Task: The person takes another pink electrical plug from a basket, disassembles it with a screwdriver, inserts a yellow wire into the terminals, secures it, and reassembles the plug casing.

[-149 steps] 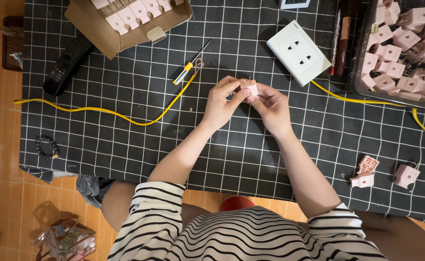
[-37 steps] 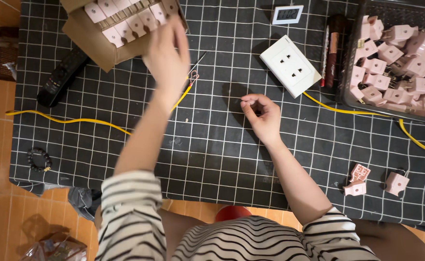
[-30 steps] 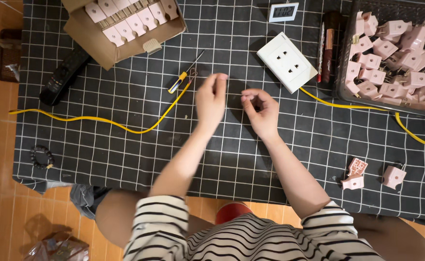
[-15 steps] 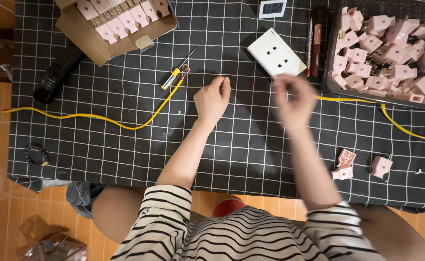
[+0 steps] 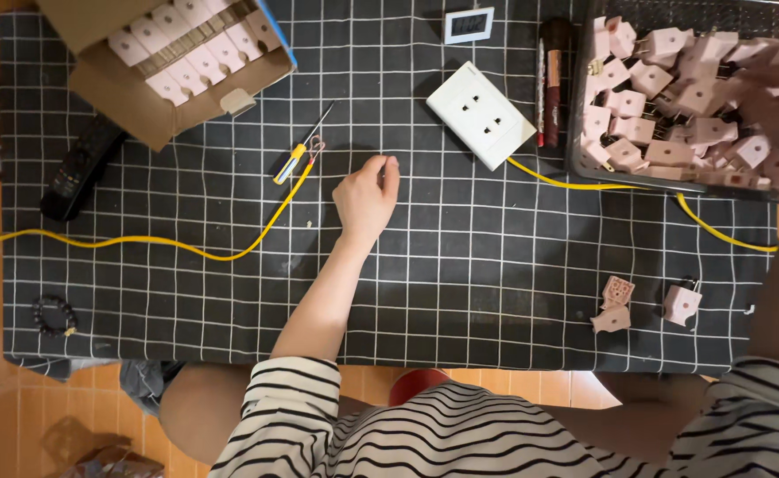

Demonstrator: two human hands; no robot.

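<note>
Both hands were apart; the left hand (image 5: 367,196) rested loosely curled, holding nothing, on the black white-gridded cloth (image 5: 460,292) with open room around it; the right hand (image 5: 775,102), blurred at the far right edge, reached into the dark tray (image 5: 575,150) of pink plastic plug adapters (image 5: 673,97), prongs pointing every way; its finger state could not be told.

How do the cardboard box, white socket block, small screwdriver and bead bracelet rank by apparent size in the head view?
1. Cardboard box
2. White socket block
3 and 4. Small screwdriver and bead bracelet: too different in shape to rank.
</note>
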